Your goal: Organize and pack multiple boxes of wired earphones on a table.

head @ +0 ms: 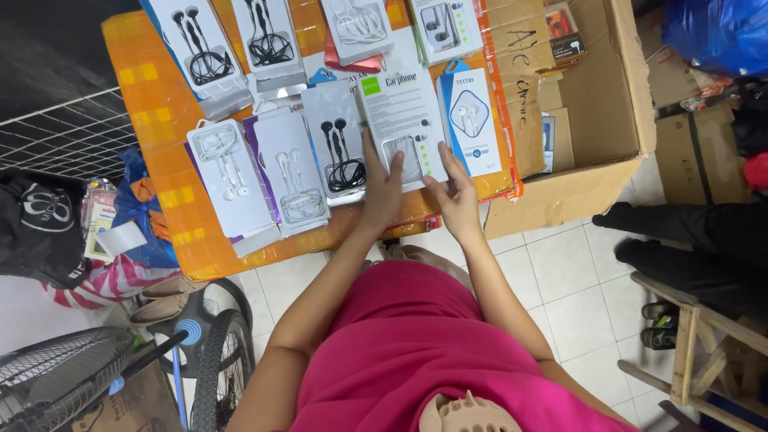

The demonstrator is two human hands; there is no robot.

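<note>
Both hands, the left hand (384,188) and the right hand (456,200), are pressing flat, fingers spread and gripping nothing, on the lower edge of a white earphone box (400,120), seemingly lining it up among the packs lying on the orange counter (160,104).

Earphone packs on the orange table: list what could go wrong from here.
1. The white pack under both hands, left hand and right hand, overlaps its neighbours; sliding it may shift them.
2. Front packs lie near the table edge and could fall to the floor.
</note>
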